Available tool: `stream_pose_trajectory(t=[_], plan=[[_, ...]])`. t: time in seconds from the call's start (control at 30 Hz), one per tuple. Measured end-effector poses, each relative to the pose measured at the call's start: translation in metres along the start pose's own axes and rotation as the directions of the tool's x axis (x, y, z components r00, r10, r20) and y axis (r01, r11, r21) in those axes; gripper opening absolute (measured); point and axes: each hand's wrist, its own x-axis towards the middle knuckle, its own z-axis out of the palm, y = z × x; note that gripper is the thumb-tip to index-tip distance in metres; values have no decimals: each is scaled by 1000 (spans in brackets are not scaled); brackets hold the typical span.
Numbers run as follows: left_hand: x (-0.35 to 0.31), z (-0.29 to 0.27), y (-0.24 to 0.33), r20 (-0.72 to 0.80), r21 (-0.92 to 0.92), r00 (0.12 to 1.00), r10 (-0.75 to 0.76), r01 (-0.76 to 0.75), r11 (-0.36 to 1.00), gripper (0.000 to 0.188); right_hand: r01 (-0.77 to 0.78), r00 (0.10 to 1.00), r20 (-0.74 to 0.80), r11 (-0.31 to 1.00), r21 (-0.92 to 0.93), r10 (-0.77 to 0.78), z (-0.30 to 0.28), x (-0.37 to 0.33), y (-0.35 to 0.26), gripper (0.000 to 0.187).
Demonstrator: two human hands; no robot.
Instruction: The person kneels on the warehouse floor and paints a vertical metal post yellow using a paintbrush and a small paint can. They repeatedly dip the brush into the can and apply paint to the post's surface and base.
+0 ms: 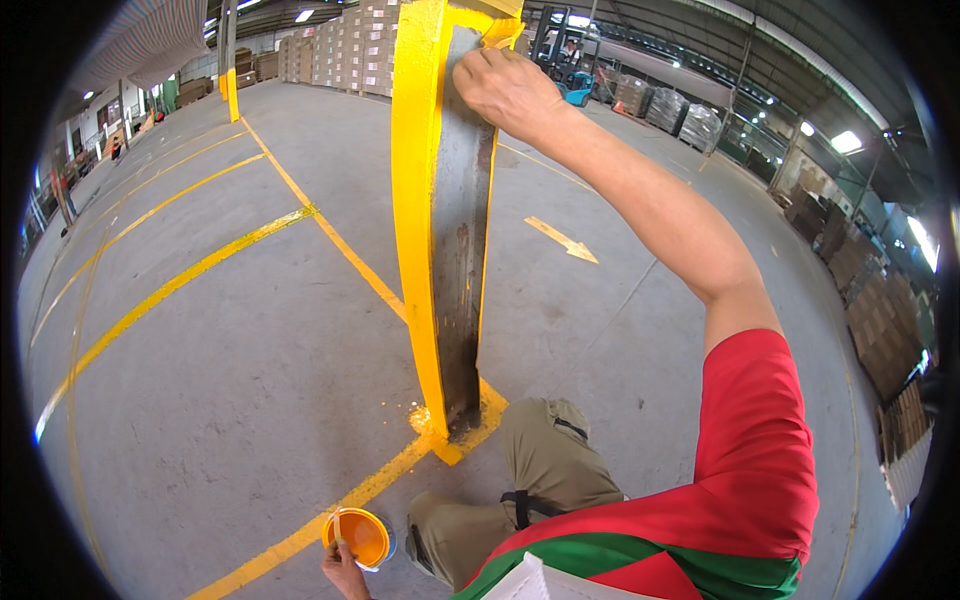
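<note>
A steel column (415, 200) with a channel-shaped side stands upright in front of me. Its left flange is glossy yellow, while most of the channel face (462, 230) is bare dark grey metal, with yellow at the top. My right hand (508, 92) is raised high against that face, fingers closed, just below a wet-looking yellow patch; what the fingers hold is hidden. Low down, my left hand (346, 572) grips a pale strip, apparently the handle, at the rim of a small bucket (361, 538) of orange-yellow paint.
Yellow lines (190, 275) and an arrow (562, 240) mark the grey floor. Yellow splashes (420, 416) lie by the column's base. My bent knees (555, 450) are close to it. Farther off are stacked cartons (350, 45), a blue forklift (577, 85), wrapped pallets (665, 108) and brown stacks (885, 330).
</note>
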Motion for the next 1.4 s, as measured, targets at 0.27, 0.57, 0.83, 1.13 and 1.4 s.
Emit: stream_pose_trajectory(t=[0.27, 0.57, 0.83, 1.13, 1.4], plan=[[0, 1, 12, -8, 115, 999, 32, -31, 993, 41, -13, 997, -69, 993, 121, 21, -1, -10, 5, 10], [9, -2, -5, 10, 330, 917, 399, -379, 864, 37, -60, 986, -136, 971, 233, 93, -13, -29, 11, 24], [6, -3, -18, -30, 335, 986, 162, -142, 931, 34, -304, 701, -279, 628, 717, 657, -11, -50, 4, 23], [5, -2, -20, -73, 102, 996, -56, 63, 993, 31, -283, 597, -294, 539, 794, 746, 20, -71, -2, 23], [12, -3, -30, -93, -158, 990, -104, 88, 983, 27, -298, 651, -243, 537, 789, 719, 29, -86, -3, 20]])
